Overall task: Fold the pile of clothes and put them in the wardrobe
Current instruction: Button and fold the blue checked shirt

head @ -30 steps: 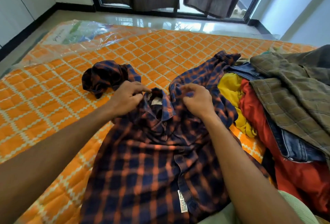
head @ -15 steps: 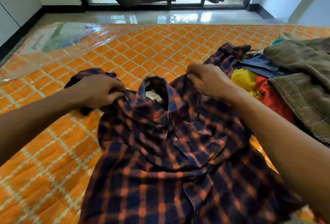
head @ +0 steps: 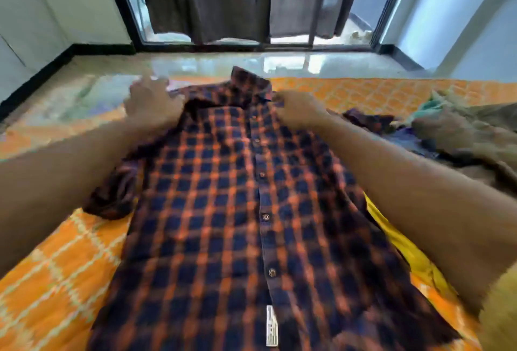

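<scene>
Found navy-and-orange plaid shirt point(head: 223, 210) spread front up on orange quilted mattress point(head: 56, 280), collar point(head: 251, 82) at far end, hem w/ white label point(head: 272, 325) nearest camera, buttons point(head: 265, 217) in a row down the centre. Noted sleeve on L side point(head: 112, 196) bunched up against shirt body on the mattress; more plaid fabric point(head: 369, 121) on R side, prob. the other sleeve, lying toward the pile. Logged right hand point(head: 296, 111) at shoulder area just beside collar, fingers curled in, pinching shirt fabric. Logged left hand point(head: 152, 104) at opposite shoulder of shirt, on or just above the fabric; heavy motion blur there, so cannot tell whether fingers gripping or spread. Recorded pile of clothes point(head: 475, 160) to R of shirt on same mattress: olive checked garment point(head: 453, 126) on top, yellow garment point(head: 405, 247) tucked against shirt's R edge, other items too blurred to ID. Noted clear plastic wrap point(head: 92, 98) over far-L corner of mattress. Beyond mattress, saw glossy floor point(head: 251, 62), then black-framed glass door point(head: 123, 14) w/ dark curtains point(head: 223, 0) hanging in front; pale walls either side.
</scene>
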